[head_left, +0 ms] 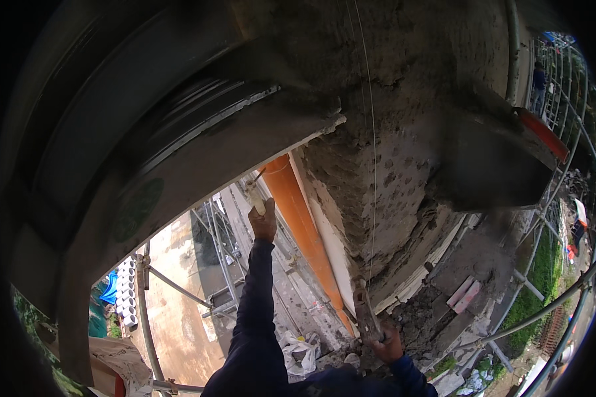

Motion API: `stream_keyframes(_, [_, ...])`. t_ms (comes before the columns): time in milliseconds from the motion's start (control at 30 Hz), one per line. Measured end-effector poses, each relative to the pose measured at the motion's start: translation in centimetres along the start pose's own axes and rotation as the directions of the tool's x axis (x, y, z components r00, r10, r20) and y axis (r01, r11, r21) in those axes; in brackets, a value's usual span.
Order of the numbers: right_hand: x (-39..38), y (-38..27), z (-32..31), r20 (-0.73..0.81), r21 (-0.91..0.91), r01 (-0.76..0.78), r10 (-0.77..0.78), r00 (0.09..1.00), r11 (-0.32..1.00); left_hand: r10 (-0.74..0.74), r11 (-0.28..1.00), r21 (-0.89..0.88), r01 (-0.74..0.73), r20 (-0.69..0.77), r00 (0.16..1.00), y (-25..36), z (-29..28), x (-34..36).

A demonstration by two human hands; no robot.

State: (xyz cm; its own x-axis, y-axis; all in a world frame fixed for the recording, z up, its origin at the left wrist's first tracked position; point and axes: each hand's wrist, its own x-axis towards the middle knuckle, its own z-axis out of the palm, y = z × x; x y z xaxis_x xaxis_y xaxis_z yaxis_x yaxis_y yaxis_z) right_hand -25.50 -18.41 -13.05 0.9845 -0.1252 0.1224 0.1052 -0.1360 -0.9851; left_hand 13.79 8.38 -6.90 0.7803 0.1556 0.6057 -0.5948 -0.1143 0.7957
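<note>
My left hand [263,223] is raised at the middle, its fingers closed round the light handle of a small tool [254,193]. A thin metal part shows at its top; the exact kind is unclear. Lower right, my right hand [387,345] grips a mortar-smeared plastering float [364,308], seen nearly edge-on against the foot of the wall corner. Rough wet mortar [394,172] covers the wall above it, with pits and ridges. A thin string [373,126] hangs down along this face. Between my hands runs an orange pipe [301,228] beside the pale wall edge.
A broad ledge [179,178] overhangs at the upper left. A dark, blurred board-like shape [490,165] juts out at the right. Scaffold tubes [566,298] stand on both sides. Mortar-strewn planks hold a pinkish block [463,294] and a white plastic bag [300,351]. The ground lies far below.
</note>
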Motion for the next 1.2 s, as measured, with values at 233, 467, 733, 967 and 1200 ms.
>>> stream_keyframes(233, [6.5,-0.3,6.5,0.035,0.174,-0.078,0.073,0.997,0.982,-0.064,0.708,0.696,-0.119,0.231,0.971,6.3,-2.9,-5.0])
stream_keyframes(467, [11.8,-0.4,8.7,-0.062,0.328,0.177,-0.166,0.984,0.928,0.125,0.637,0.641,-0.428,0.463,0.878,8.0,1.2,0.0])
stream_keyframes(733, [14.8,1.1,8.4,-0.183,0.298,0.340,-0.296,0.938,0.892,0.166,0.520,0.660,-0.542,0.544,0.822,5.4,2.0,4.8])
stream_keyframes(967, [18.4,-4.8,9.8,-0.222,0.361,0.657,-0.623,0.750,0.662,0.131,0.427,0.679,-0.597,0.607,0.784,4.0,0.3,6.9])
stream_keyframes(1200, [27.2,-0.3,13.1,-0.219,0.127,0.389,-0.357,0.908,0.912,0.041,0.369,0.723,-0.584,0.615,0.788,5.4,1.6,7.1])
